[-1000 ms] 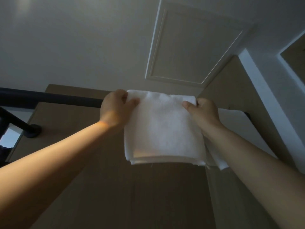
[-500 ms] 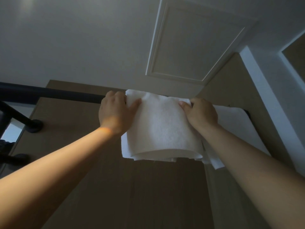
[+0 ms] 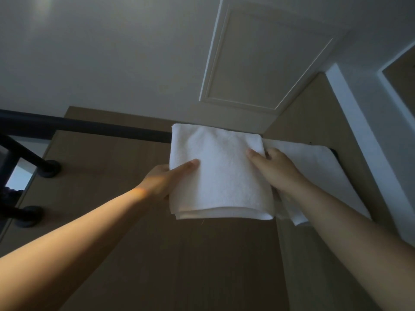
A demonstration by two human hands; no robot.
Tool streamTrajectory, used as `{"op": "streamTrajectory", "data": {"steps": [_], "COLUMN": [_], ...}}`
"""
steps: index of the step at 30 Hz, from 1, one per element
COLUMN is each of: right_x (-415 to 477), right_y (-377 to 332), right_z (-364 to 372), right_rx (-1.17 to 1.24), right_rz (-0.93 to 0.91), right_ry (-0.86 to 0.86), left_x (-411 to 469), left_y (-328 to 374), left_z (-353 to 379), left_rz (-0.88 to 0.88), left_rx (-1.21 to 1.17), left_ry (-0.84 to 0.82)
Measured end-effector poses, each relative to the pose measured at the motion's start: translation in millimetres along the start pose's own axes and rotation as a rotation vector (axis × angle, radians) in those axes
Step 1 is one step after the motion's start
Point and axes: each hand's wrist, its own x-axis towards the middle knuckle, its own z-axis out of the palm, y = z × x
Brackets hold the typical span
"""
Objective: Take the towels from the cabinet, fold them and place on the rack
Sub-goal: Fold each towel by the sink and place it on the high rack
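At the far left two black brackets (image 3: 48, 170) meet the wooden wall (image 3: 101, 187), and from them a black rack bar (image 3: 89, 129) runs rightward, high in the view; the left arm reaches up from the lower left, and the left hand (image 3: 165, 181) grasps the left edge of a folded white towel (image 3: 221, 176), thumb laid flat on the front face and fingers hidden behind the cloth; the towel sits between the two hands, its top edge covering the bar where the bar passes behind it, its layered lower edge hanging free in front of the wall; the right hand (image 3: 277, 170) grips the towel's right edge near the upper corner, thumb on the front, fingers curled round the side; just beside and partly behind that hand a second towel (image 3: 314, 169) hangs from the same bar, its left edge touching or overlapped by the first, which of the two I cannot tell; above, a framed panel (image 3: 265, 63) is set in the pale ceiling.
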Motion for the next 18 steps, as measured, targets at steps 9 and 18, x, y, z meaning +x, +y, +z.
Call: {"op": "streamTrajectory", "data": {"steps": [9,18], "right_x": [-38,-34], "right_y": [24,40], "right_z": [12,41], "right_rx": [0.113,-0.026], "right_rz": [-0.015,-0.075], "right_ry": [0.094,0.138], "left_x": [-9,-16], "left_y": [-17,-30], "left_z": [0,-9], "left_rz": [0.028,0.039], "left_rx": [-0.020,-0.050], "left_ry": [-0.031,-0.088]}}
